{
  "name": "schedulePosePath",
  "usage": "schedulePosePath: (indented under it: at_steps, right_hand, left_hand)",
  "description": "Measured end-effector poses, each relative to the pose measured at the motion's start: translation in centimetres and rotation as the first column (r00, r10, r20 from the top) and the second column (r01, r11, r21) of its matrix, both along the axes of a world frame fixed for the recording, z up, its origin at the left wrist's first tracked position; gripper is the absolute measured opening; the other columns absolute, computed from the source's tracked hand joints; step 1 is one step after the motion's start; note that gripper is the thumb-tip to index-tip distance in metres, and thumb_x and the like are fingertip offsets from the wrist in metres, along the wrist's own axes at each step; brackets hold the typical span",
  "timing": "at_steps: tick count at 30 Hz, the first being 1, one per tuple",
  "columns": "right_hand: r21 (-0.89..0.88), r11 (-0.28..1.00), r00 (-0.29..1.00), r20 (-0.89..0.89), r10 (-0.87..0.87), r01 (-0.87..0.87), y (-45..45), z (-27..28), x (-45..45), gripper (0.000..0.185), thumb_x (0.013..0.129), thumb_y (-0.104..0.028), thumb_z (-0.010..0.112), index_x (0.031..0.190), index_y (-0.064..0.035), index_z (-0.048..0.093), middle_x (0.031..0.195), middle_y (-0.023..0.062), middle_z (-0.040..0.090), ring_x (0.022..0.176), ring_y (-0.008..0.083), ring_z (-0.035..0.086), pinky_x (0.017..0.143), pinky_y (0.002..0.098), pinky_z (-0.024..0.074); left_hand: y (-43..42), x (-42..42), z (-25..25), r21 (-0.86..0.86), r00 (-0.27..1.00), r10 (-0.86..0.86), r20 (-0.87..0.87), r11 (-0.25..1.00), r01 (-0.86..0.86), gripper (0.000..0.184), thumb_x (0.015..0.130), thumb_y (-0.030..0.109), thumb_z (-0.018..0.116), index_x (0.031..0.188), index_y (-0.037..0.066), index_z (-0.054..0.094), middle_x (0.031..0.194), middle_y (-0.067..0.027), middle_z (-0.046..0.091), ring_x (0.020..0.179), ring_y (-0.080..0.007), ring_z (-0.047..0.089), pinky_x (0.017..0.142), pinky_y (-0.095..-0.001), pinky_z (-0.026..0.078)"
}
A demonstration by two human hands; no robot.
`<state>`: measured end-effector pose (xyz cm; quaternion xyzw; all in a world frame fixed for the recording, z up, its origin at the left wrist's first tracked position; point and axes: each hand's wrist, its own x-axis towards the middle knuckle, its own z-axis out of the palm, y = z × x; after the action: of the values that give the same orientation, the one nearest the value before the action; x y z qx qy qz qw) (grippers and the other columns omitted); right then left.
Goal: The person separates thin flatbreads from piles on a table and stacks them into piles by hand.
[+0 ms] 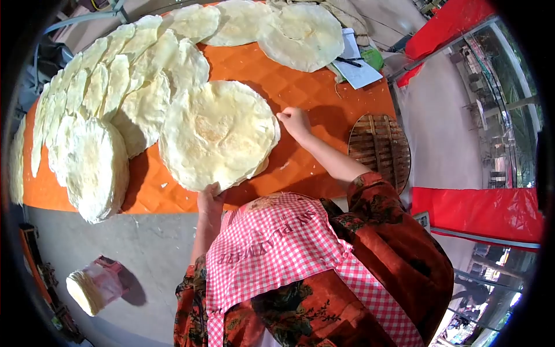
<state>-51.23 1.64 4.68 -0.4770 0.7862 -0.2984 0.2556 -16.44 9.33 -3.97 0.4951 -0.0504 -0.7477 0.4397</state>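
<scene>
A stack of large, pale, round flatbreads [219, 133] lies on the orange tabletop [300, 168]. At its near edge, my left hand [211, 195] pinches the rim of the flatbreads; how many layers it holds I cannot tell. Just off the stack's right edge is my right hand [295, 122], its fingers curled and pressed together. Whether a bit of the rim is between those fingertips is too small to make out. Left of the stack, a thick pile of flatbreads [95, 168] stands at the table's near edge.
Overlapping flatbreads [144, 104] cover the table's left and far sides. A round slatted bamboo piece [378, 147] rests at the right edge. Papers [358, 72] with a pen [348, 62] lie at the back right. A wrapped bundle [95, 286] sits on the floor at lower left.
</scene>
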Motion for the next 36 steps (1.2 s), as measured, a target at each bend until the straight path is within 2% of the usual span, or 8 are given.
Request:
schedulePosePath:
  at_steps: [9,11,15,19,22,28,32,36]
  right_hand:
    - [0.378,0.923,0.997,0.028,0.067,-0.073,-2.9,-1.6,1.9,0.048,0.072,-0.045,0.072,0.089,-0.0003,0.067,0.092,0.0146,0.068,0.084,0.0263,0.066,0.071,0.0367,0.0514]
    - [0.330,0.939,0.993,-0.036,0.111,-0.093,-3.4,-0.9,2.0,0.035,0.075,-0.031,0.070,0.090,0.0008,0.067,0.093,0.0163,0.069,0.085,0.0287,0.067,0.072,0.0371,0.0525]
    - [0.271,0.930,0.827,-0.442,0.348,-0.247,-3.3,4.3,4.9,0.016,0.075,-0.017,0.062,0.072,-0.0015,0.066,0.072,0.0156,0.066,0.071,0.0319,0.066,0.062,0.0408,0.0511]
    - [-0.067,0.968,0.940,-0.264,0.218,-0.243,-1.4,5.8,5.5,0.020,0.074,-0.018,0.063,0.060,-0.0052,0.058,0.055,0.0132,0.054,0.056,0.0290,0.058,0.052,0.0426,0.0426]
    - [-0.074,0.990,0.891,-0.448,0.077,-0.123,-0.8,-3.2,2.4,0.022,0.070,-0.022,0.066,0.064,-0.0051,0.054,0.076,0.0111,0.063,0.073,0.0301,0.061,0.061,0.0418,0.0470]
    - [0.024,0.980,0.968,-0.163,-0.189,0.196,-2.2,-2.5,2.9,0.033,0.065,-0.025,0.075,0.081,-0.0021,0.057,0.085,0.0153,0.066,0.082,0.0285,0.065,0.067,0.0392,0.0499]
    - [0.107,0.989,0.907,0.418,0.052,-0.106,-3.7,-1.0,3.5,0.030,0.070,-0.015,0.072,0.093,0.0028,0.067,0.092,0.0146,0.070,0.079,0.0205,0.068,0.068,0.0320,0.0526]
    - [-0.110,0.877,0.848,0.223,0.481,-0.468,-4.3,8.1,7.5,0.027,0.081,-0.017,0.068,0.102,0.0005,0.064,0.090,0.0076,0.067,0.085,0.0139,0.062,0.076,0.0302,0.0492]
  left_hand:
    - [0.7,-0.4,3.0,-0.070,0.999,-0.037,0.034,0.997,0.039,0.031,0.083,0.003,0.055,0.113,-0.001,0.052,0.104,-0.0137,0.057,0.091,-0.0294,0.060,0.075,-0.0422,0.054]
    - [1.0,1.4,-2.5,-0.320,0.889,-0.214,0.405,0.878,0.357,0.030,0.083,0.003,0.056,0.112,-0.001,0.052,0.105,-0.0139,0.056,0.092,-0.0296,0.059,0.075,-0.0427,0.054]
    - [0.5,0.5,1.2,-0.049,0.994,-0.105,0.019,0.993,0.106,0.029,0.086,0.009,0.055,0.111,-0.006,0.048,0.108,-0.0164,0.055,0.098,-0.0312,0.056,0.083,-0.0452,0.051]
    - [0.5,0.5,1.0,-0.009,0.996,-0.086,0.007,0.996,0.086,0.033,0.084,0.004,0.054,0.116,0.001,0.049,0.106,-0.0138,0.055,0.096,-0.0298,0.057,0.076,-0.0446,0.053]
    - [0.1,0.5,1.0,-0.038,0.992,-0.118,-0.045,0.992,0.116,0.036,0.083,0.003,0.053,0.119,0.002,0.047,0.108,-0.0136,0.054,0.097,-0.0302,0.056,0.075,-0.0452,0.053]
    - [0.5,0.5,0.7,-0.107,0.992,-0.124,0.030,0.986,0.127,0.027,0.086,0.009,0.057,0.110,-0.002,0.052,0.106,-0.0126,0.057,0.097,-0.0284,0.057,0.080,-0.0435,0.053]
    - [0.4,0.8,1.4,-0.102,0.988,-0.153,0.007,0.983,0.153,0.034,0.087,0.009,0.056,0.119,0.001,0.047,0.111,-0.0124,0.056,0.103,-0.0299,0.056,0.085,-0.0458,0.051]
    - [0.8,0.1,3.3,-0.181,0.984,-0.161,-0.079,0.973,0.145,0.039,0.090,0.009,0.051,0.128,0.001,0.041,0.120,-0.0132,0.054,0.113,-0.0307,0.053,0.093,-0.0479,0.047]
